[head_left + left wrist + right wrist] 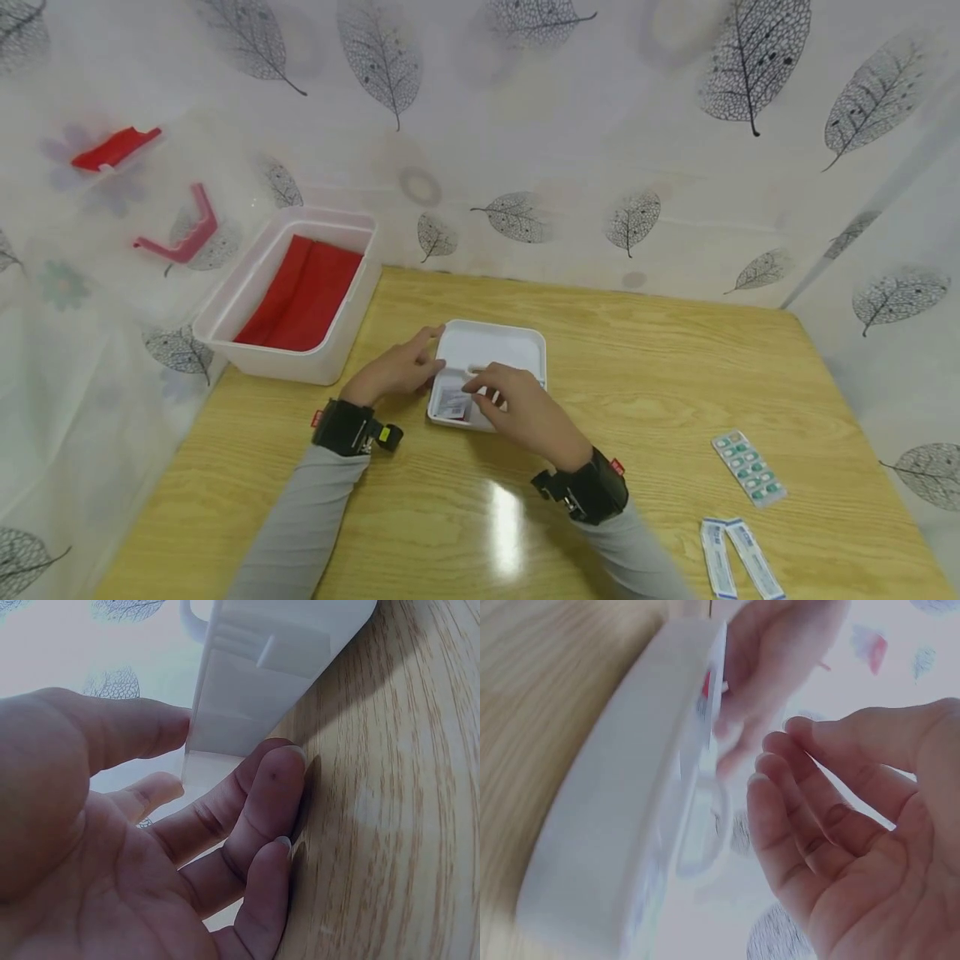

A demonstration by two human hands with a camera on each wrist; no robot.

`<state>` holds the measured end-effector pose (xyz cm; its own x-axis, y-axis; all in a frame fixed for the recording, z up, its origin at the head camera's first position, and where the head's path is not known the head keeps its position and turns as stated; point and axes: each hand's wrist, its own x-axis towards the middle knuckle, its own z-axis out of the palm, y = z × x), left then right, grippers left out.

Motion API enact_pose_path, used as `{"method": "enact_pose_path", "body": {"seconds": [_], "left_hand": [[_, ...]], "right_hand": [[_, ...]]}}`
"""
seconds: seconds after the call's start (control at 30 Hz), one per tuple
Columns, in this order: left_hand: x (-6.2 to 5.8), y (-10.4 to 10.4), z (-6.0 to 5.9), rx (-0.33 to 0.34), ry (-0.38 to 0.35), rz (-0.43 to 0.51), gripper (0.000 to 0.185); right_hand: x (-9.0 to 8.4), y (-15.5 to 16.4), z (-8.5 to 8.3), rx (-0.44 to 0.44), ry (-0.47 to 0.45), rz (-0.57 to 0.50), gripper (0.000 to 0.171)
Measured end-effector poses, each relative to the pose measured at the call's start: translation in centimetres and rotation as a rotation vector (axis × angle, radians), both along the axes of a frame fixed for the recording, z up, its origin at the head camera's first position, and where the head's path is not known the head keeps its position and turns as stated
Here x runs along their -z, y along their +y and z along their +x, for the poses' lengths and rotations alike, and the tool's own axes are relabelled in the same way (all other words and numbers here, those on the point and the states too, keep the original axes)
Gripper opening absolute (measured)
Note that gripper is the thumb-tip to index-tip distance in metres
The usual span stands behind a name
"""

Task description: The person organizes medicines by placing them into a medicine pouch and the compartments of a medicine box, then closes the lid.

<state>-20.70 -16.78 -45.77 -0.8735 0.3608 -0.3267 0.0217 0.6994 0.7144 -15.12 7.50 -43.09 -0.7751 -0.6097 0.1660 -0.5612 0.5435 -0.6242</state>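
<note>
2 hands: left (401, 367), right (517, 408) relaxed, holding nothing, at 1 white tray (517, 342) | 2 sachets (738, 558) | 1 blister pack (748, 468)

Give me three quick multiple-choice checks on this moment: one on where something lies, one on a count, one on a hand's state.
1. Where does the blister pack lie?
A. on the table, at the person's right
B. inside the big tub
C. on the small white tray

2. How many long sachets lie near the table's front edge?
A. one
B. two
C. four

3. What is the left hand doing?
A. clenched in a fist
B. gripping the red cloth
C. fingers straight against the small white tray

Answers: 1 A, it lies on bare wood at the right. 2 B, a pair side by side. 3 C, the left wrist view shows straight fingers touching its wall.
</note>
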Motion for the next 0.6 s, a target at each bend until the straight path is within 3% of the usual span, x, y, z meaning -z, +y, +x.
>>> {"method": "enact_pose_path", "body": {"seconds": [0.23, 0.4, 0.6], "left_hand": [[0.0, -0.1, 0.0, -0.011, -0.016, 0.008, 0.066], [-0.2, 0.0, 0.1, -0.010, -0.022, 0.010, 0.066], [-0.4, -0.1, 0.2, -0.003, -0.036, 0.011, 0.066]], "right_hand": [[-0.6, 5.7, 2.1, 0.136, -0.007, 0.030, 0.016], [-0.6, 10.9, 3.7, 0.305, -0.014, 0.130, 0.023], [-1.0, 18.5, 5.5, 0.480, -0.109, 0.293, 0.040]]}}
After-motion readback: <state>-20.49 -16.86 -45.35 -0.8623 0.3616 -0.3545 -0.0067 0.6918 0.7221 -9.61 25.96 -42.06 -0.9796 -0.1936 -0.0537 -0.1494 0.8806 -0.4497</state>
